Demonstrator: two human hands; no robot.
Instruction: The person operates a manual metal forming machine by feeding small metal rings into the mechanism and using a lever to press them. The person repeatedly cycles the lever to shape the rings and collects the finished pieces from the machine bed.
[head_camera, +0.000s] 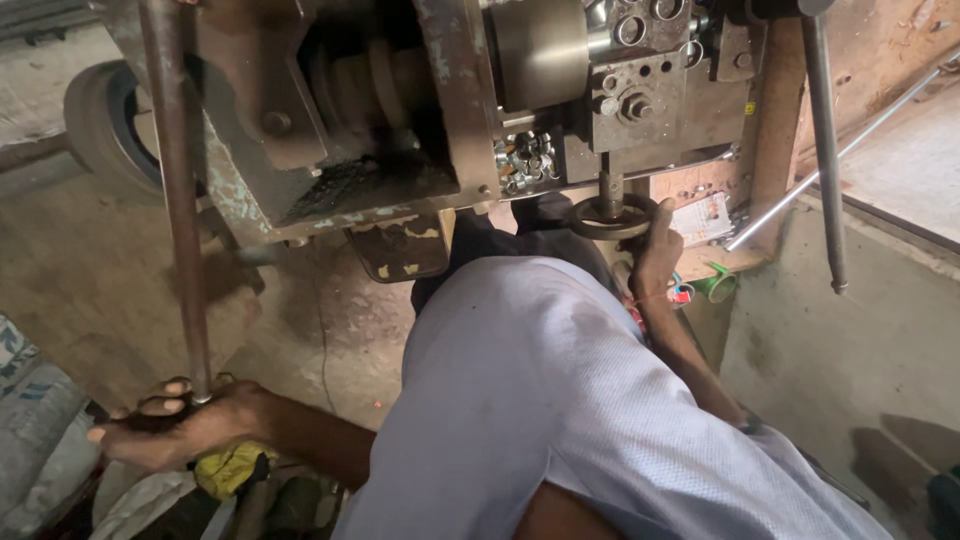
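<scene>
The left hand (175, 425) has its fingers curled around the lower end of a long rusty steel lever rod (178, 200), which rises steeply to the top of a worn grey-green metal machine (450, 110). The right hand (655, 250) is cupped against the rim of a small dark round handwheel (608, 217) hanging on a short shaft under the machine's bolted tool block (640, 95); its fingers are mostly hidden behind the wheel, so how tightly it grips cannot be told.

Judging from this, the risks lie in the closeness of things: the loose pale blue shirt (560, 400) hangs near the handwheel and could catch on it, and the left hand's hold on the rod's very end looks liable to slip if the rod is oily.

A tray of small shiny metal rings (525, 160) sits just left of the tool block. A second dark rod (825, 150) hangs at the right, a thin bright steel bar (840, 155) slants behind it, and a green plastic funnel (715, 283) lies near the right wrist. A yellow rag (232, 468) lies beside the left hand, and a rubber tyre (105, 125) stands behind the machine.
</scene>
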